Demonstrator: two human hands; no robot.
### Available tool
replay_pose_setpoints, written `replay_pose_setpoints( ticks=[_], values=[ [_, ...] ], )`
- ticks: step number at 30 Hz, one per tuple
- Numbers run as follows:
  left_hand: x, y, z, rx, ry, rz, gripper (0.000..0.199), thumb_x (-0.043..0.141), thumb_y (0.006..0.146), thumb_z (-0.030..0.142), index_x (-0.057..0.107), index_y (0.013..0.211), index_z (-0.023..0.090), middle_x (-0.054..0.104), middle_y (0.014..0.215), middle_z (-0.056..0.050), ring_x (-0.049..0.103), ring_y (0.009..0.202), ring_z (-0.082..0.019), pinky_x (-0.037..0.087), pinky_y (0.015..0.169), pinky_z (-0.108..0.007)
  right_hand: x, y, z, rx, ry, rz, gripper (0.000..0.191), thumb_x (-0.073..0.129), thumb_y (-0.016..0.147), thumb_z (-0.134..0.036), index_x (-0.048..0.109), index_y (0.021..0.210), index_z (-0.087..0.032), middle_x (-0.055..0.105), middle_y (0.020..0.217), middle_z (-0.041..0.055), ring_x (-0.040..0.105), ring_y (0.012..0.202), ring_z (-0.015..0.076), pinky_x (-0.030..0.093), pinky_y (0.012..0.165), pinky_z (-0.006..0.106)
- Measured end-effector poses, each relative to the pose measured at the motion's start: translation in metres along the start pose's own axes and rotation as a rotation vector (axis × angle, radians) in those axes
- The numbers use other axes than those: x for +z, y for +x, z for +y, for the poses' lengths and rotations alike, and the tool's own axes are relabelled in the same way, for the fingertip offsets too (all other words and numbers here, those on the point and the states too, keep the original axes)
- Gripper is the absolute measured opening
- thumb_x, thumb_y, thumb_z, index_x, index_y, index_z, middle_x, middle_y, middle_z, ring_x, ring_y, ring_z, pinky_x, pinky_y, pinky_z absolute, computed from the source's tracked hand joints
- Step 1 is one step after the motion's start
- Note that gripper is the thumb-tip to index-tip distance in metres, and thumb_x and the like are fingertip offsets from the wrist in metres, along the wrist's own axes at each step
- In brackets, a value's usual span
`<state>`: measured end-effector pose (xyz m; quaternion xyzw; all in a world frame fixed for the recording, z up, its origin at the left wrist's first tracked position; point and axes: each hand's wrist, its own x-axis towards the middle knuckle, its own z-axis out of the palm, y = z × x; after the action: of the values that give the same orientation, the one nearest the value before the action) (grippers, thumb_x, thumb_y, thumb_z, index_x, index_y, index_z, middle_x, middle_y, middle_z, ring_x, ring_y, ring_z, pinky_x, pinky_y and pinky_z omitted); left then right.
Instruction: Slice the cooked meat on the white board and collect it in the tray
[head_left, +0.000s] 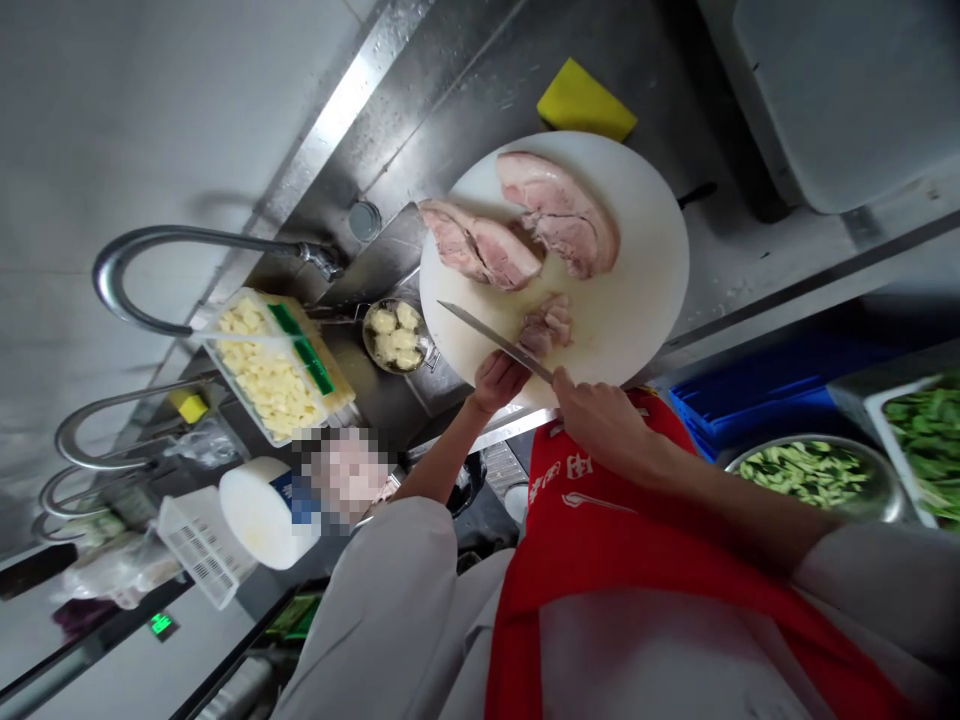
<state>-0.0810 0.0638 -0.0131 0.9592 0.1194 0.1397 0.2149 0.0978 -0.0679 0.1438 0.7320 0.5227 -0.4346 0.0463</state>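
Observation:
My right hand (600,415) grips a long kitchen knife (487,332), its blade pointing left across the round white cutting board (652,240). Against the near side of the blade, my left hand (501,382) has its fingers curled; what they hold, if anything, is hidden. Several small cut slices of meat (547,325) lie just beyond the blade. Farther back on the board rest two large pale pink pieces of meat, one at the left (480,245) and one at the right (562,210).
A yellow sponge-like block (585,100) touches the board's far edge. To the left are a metal pot (397,338) of peeled pale pieces, a tub of pale chunks (270,375) and a curved faucet (150,235). A bowl of cut green vegetables (817,475) stands at the right.

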Motion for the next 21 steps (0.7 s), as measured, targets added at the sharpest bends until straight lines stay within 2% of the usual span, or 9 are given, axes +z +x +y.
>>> replay_pose_setpoints(
  ticks=[4,7,9,11,14,16,18,21],
  values=[
    [0.002,-0.001,-0.001,-0.01,-0.024,-0.001,0.021,0.059,0.094,0.036,0.068,0.089,0.018,0.069,0.091,-0.01,0.067,0.091,-0.021,0.057,0.084,-0.038,0.017,-0.05,0.018,0.033,0.001,-0.134,0.03,0.029,0.093,-0.005,0.048,0.116,-0.009,0.071,0.083,0.0148,0.072,0.078,0.0264,0.048,0.064,0.03],
    [-0.001,0.002,0.0,0.038,0.003,0.049,0.018,0.06,0.093,0.034,0.068,0.089,0.018,0.069,0.09,-0.009,0.067,0.09,-0.02,0.057,0.082,-0.037,0.023,-0.057,0.024,0.037,0.001,-0.177,0.03,0.029,0.094,-0.007,0.047,0.118,-0.009,0.071,0.082,0.0145,0.072,0.075,0.0271,0.047,0.062,0.031],
    [-0.003,0.004,0.001,0.064,0.028,0.09,0.017,0.06,0.092,0.033,0.068,0.089,0.019,0.069,0.09,-0.009,0.067,0.09,-0.02,0.058,0.08,-0.036,0.022,-0.042,0.018,0.023,0.008,-0.134,0.031,0.029,0.094,-0.006,0.047,0.118,-0.01,0.071,0.084,0.0155,0.072,0.078,0.027,0.048,0.064,0.03],
    [-0.004,0.005,0.002,0.053,0.027,0.111,0.017,0.06,0.092,0.033,0.068,0.089,0.019,0.069,0.091,-0.009,0.067,0.089,-0.02,0.058,0.08,-0.036,0.019,-0.015,0.006,0.0,0.024,-0.055,0.032,0.029,0.094,-0.006,0.047,0.12,-0.009,0.071,0.088,0.0174,0.072,0.084,0.0266,0.049,0.068,0.03],
    [-0.004,0.005,0.002,0.005,-0.013,0.092,0.019,0.058,0.094,0.034,0.068,0.09,0.019,0.069,0.091,-0.01,0.067,0.089,-0.02,0.057,0.082,-0.037,0.013,0.032,-0.006,-0.03,0.088,0.045,0.034,0.027,0.095,-0.007,0.046,0.124,-0.006,0.07,0.097,0.0203,0.071,0.09,0.0259,0.05,0.074,0.032],
    [-0.003,0.005,0.002,-0.017,-0.011,0.083,0.021,0.056,0.095,0.035,0.068,0.091,0.018,0.069,0.091,-0.011,0.067,0.089,-0.02,0.057,0.082,-0.038,0.01,0.055,-0.005,-0.038,0.127,0.107,0.035,0.026,0.096,-0.008,0.048,0.123,-0.006,0.067,0.109,0.0226,0.069,0.096,0.0254,0.05,0.077,0.032],
    [-0.001,0.005,0.002,-0.025,0.006,0.096,0.021,0.057,0.095,0.034,0.068,0.092,0.017,0.069,0.09,-0.011,0.067,0.088,-0.02,0.057,0.082,-0.038,0.005,0.066,0.002,-0.072,0.159,0.157,0.032,0.029,0.097,-0.013,0.051,0.12,-0.007,0.063,0.121,0.0233,0.066,0.102,0.0255,0.049,0.08,0.031],
    [0.0,0.004,0.003,-0.041,-0.004,0.113,0.017,0.059,0.093,0.032,0.068,0.095,0.017,0.069,0.091,-0.011,0.067,0.089,-0.02,0.056,0.083,-0.038,-0.001,0.056,0.01,-0.095,0.152,0.209,0.036,0.028,0.098,-0.017,0.049,0.126,-0.008,0.059,0.128,0.0235,0.065,0.105,0.0256,0.049,0.078,0.03]
  ],
)
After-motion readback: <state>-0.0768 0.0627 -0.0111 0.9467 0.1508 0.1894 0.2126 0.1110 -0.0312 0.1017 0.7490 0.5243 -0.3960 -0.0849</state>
